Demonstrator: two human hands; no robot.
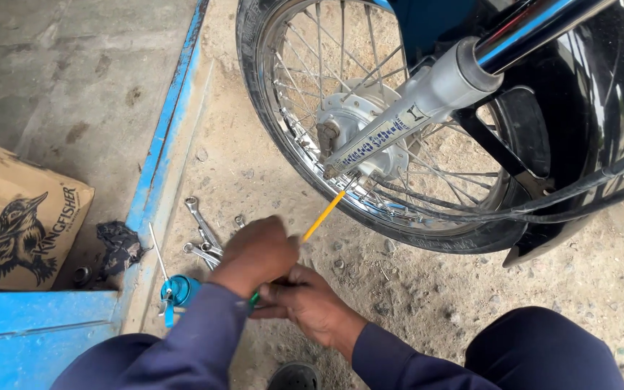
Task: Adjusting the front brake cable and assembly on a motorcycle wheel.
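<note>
Here, my left hand (256, 251) is curled shut around the near end of a thin yellow rod (323, 215), knuckles up, so the fingers themselves are hidden under the back of the hand; what I can tell is that the grip is closed and the rod comes out of it on the far side. My right hand (306, 302) sits just beneath and slightly nearer to me, touching the left, its fingers pinched narrow on something green (254, 297) that peeks out between the two hands; I cannot tell whether that is the rod's handle or a separate piece. From my fingers the rod runs up and to the right, its long axis slanting away from me, and its far tip lies just below the lower end of the grey fork leg (399, 124), near the hub (352, 115) of the spoked front wheel (277, 137). The left hand is the nearer of the two to the wheel. To my left, on the sandy ground (413, 289), lie several spanners (202, 235), a small blue can (179, 290), a black rag (118, 244), and a cardboard box (19, 224) beyond the blue-painted kerb (164, 137).
</note>
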